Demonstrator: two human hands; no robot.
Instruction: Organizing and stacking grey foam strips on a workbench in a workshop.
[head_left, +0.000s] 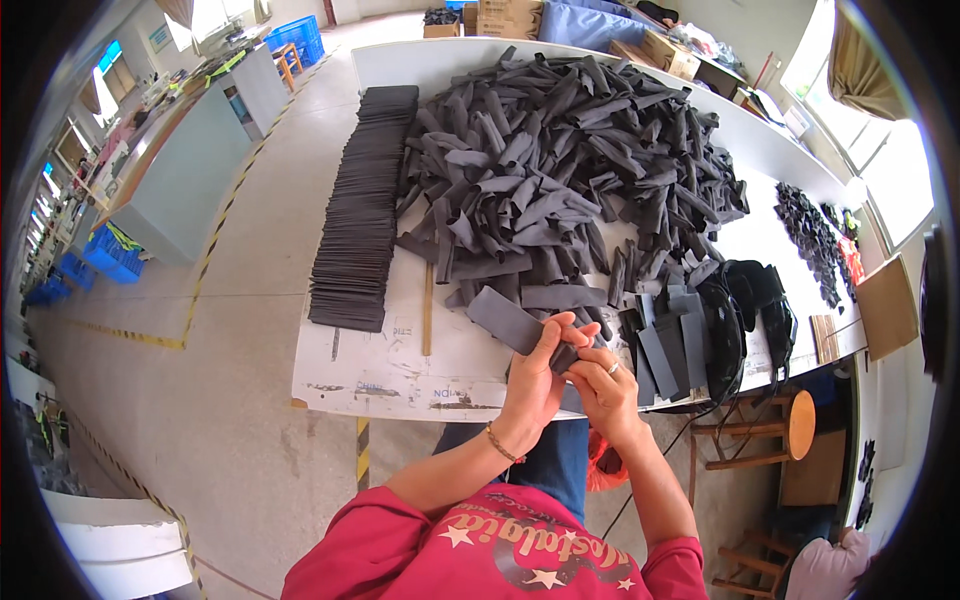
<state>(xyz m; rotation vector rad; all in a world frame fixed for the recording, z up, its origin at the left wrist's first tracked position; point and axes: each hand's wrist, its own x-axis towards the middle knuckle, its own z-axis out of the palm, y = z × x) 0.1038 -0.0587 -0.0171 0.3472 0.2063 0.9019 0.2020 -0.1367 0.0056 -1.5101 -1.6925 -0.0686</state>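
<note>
My left hand (535,385) and my right hand (603,388) meet over the near edge of the white table (390,370). Together they pinch a dark grey fabric strip (503,320) that sticks out up and to the left from my fingers. A big heap of the same grey strips (560,150) covers the middle of the table just beyond my hands. A long neat row of stacked flat strips (362,205) runs along the table's left side. A few flat strips (672,340) lie right of my right hand.
A thin wooden stick (427,308) lies on the table left of my hands. Black bag-like items (745,315) sit at the right, small black parts (812,240) farther right. A wooden stool (775,430) stands below the table's right end. Blue crates (108,255) and a grey counter (180,165) stand across the aisle.
</note>
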